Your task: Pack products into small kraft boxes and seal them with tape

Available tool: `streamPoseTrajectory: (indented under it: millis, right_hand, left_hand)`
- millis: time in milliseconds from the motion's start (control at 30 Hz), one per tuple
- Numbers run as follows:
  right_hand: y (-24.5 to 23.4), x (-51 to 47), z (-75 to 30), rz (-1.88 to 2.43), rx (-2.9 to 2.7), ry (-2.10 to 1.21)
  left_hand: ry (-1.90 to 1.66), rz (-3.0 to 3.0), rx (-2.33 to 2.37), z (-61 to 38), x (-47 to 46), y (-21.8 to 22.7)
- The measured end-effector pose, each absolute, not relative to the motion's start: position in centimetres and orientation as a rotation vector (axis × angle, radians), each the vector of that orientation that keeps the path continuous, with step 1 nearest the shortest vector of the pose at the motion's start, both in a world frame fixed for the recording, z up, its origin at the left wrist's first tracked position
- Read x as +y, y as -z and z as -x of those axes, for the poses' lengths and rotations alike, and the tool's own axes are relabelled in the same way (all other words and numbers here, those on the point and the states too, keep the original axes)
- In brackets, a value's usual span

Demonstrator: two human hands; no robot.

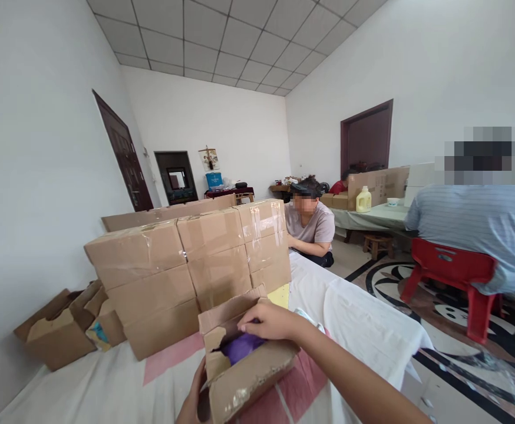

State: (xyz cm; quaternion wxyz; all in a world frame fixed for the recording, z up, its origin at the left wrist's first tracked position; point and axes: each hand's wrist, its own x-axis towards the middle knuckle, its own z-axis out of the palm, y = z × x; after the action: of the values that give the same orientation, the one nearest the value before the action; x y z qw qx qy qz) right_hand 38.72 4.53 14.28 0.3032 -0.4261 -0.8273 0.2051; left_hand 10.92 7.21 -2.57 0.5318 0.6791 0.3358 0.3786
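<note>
An open cardboard box (pixel 248 386) with torn flaps rests on the cloth-covered table in front of me. Inside it shows a shiny purple item (pixel 242 348), perhaps bagged; its kind is hidden. My left hand (pixel 194 396) grips the box's left side, its fingers partly out of sight. Over the opening, my right hand (pixel 268 321) has its fingers curled together just above the purple item. Whatever those fingertips hold, if anything, cannot be made out.
Taped cardboard boxes (pixel 151 288) form a stacked wall behind the open box. Other open cartons (pixel 63 338) stand at left. A person (pixel 313 227) crouches beyond the table (pixel 350 306); another sits on a red chair (pixel 454 262) at right.
</note>
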Motion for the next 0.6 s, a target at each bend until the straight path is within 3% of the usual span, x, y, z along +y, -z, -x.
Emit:
streamPoseTrajectory:
  millis: [167,400,600]
  right_hand:
    - [-13.1,3.6,-41.3,1.140,-1.699,-0.371]
    - [-5.5,2.5,-43.3,1.037,-1.399,-0.682]
    - [-4.6,1.9,-42.1,0.980,-1.338,-0.684]
  left_hand:
    - [-0.992,-1.686,0.854,-11.5,6.2,2.5]
    - [-0.960,-1.883,0.958,-11.2,5.5,2.1]
    - [-1.011,-1.916,0.991,-11.7,5.1,0.5]
